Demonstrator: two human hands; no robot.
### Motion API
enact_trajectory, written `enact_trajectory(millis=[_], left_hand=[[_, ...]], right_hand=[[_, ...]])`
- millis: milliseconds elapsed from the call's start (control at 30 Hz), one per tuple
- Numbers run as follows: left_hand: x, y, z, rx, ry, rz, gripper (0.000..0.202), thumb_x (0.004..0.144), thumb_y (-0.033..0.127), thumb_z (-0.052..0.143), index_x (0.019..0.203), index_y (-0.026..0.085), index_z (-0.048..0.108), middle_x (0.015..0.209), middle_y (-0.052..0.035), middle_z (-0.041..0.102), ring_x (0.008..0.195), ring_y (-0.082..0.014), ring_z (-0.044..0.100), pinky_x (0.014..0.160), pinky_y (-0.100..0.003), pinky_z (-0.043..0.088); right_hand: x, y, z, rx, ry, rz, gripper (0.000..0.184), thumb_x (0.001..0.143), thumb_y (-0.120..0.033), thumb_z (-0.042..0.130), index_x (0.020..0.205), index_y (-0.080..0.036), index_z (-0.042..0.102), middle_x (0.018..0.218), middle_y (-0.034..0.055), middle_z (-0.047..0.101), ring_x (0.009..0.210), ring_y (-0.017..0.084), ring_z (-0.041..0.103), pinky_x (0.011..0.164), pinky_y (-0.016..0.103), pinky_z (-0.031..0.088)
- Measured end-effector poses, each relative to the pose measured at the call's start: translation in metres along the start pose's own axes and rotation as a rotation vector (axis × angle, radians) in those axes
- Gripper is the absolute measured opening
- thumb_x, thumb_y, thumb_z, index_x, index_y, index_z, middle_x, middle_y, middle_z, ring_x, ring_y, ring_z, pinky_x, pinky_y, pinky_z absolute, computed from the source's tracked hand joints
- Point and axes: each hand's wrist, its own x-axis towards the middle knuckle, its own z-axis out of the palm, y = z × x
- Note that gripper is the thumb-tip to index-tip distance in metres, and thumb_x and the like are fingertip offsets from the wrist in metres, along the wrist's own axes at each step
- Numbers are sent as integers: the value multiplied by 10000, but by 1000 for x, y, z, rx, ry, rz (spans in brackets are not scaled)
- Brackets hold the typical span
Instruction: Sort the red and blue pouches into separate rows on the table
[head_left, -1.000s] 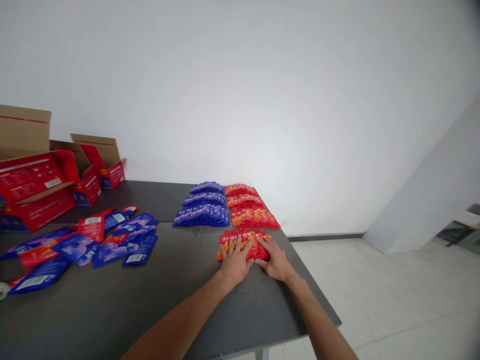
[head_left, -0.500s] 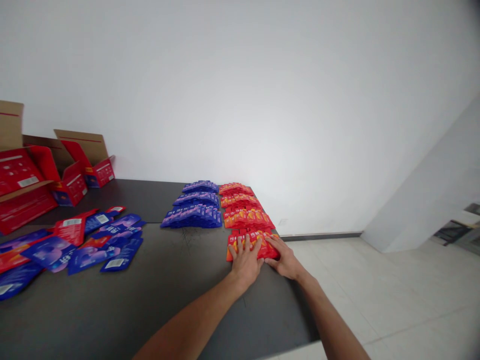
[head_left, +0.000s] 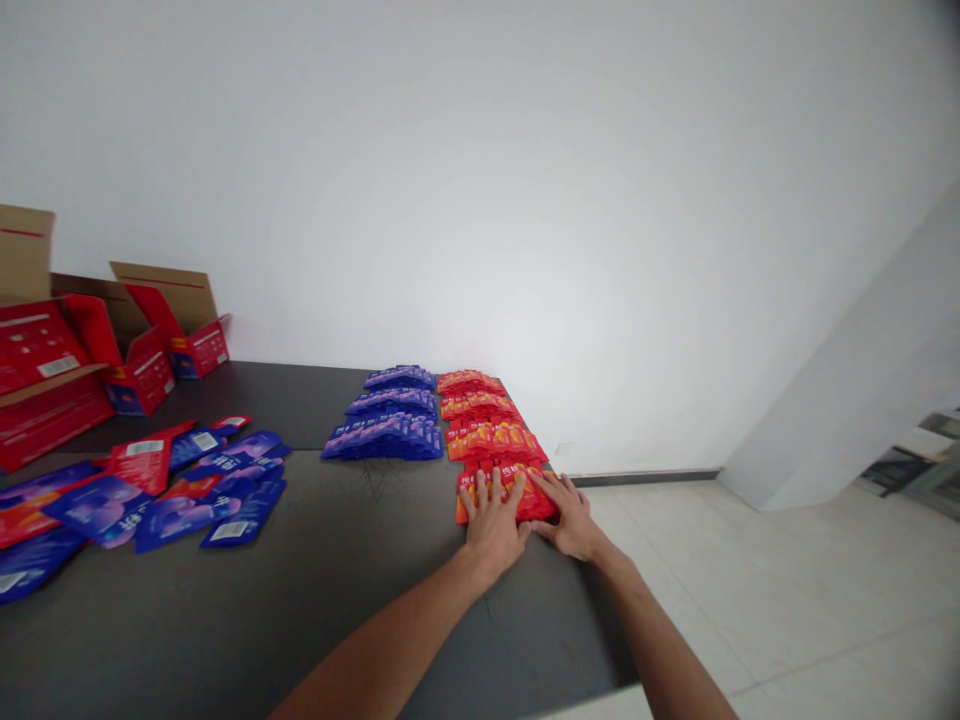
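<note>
Flat on the nearest row of red-orange pouches (head_left: 469, 497) rests my left hand (head_left: 493, 525), its fingers spread. My right hand (head_left: 571, 520) lies over the right end of that same row, fingers stretched out and thumb close to the left thumb. Both hands press on the pouches without gripping them, and hide part of the row. Further back, several overlapping rows of red-orange pouches (head_left: 495, 440) line the table's right edge. Beside them on the left are three rows of blue-purple pouches (head_left: 386, 436).
Loose blue and red pouches (head_left: 187, 500) lie in a jumbled pile at the left of the dark table (head_left: 315, 610). Open red cardboard boxes (head_left: 146, 370) stand behind them. A white wall (head_left: 480, 180) rises at the back; pale floor (head_left: 720, 580) shows on the right.
Both hands stay on the nearest red-orange row, with the fingers shifted only slightly. The view has moved a little; the pouches and boxes keep their places.
</note>
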Motion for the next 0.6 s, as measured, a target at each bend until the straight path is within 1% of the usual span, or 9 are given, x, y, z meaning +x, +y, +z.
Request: enact_trajectory(millis=[100,200,267,333,433,533,600], left_hand=[[-5,0,-9,-1,-15,21,870,790,637,482,1517,370,87,1610,-52,94,1444,-426,3,1081,-692,-69],[-12,-4,-19,-17,-27,26,893,776,598,516,1519,361,81,1611,-52,81,1443,-429,-25,1077,-698,-72],[-17,-10,-26,-29,-25,17,899,771,589,526,1519,361,81,1612,-52,71,1443,-425,-40,1080,-696,-71],[-22,-20,-35,-36,-10,9,890,779,590,515,1519,361,78,1612,-51,62,1444,-421,-44,1080,-697,-68],[-31,-44,-49,-26,26,-9,848,801,583,487,1521,351,102,1612,-53,68,1447,-413,-39,1082,-698,-55],[-41,-76,-62,3,68,-59,797,817,555,481,1516,350,157,1612,-51,70,1447,-411,-35,1088,-693,-37],[-48,-101,-71,31,93,-101,783,822,527,490,1513,357,165,1612,-45,80,1448,-412,-20,1087,-694,-29]], right_hand=[[-3,-8,-6,-29,-2,-16,884,705,-417,643,1488,-389,235,1563,1,241,1448,333,76,1111,556,120],[-4,-20,-10,-47,35,-63,937,625,-218,559,1495,-352,241,1566,-11,230,1451,307,74,1124,537,120],[-3,-34,-11,-50,62,-102,976,567,-158,504,1496,-329,257,1558,-14,249,1451,290,82,1132,526,128],[-1,-52,-12,-45,79,-133,982,557,-152,489,1496,-325,260,1554,-20,259,1450,288,87,1136,532,132],[6,-87,-10,-32,89,-159,898,649,-202,514,1495,-346,251,1559,-26,240,1445,303,99,1132,566,134],[16,-123,3,-19,110,-180,753,787,-317,521,1491,-356,256,1562,-10,235,1441,307,114,1128,584,132],[24,-147,16,-14,129,-200,700,841,-394,512,1491,-352,255,1559,6,244,1439,307,120,1128,586,132]])
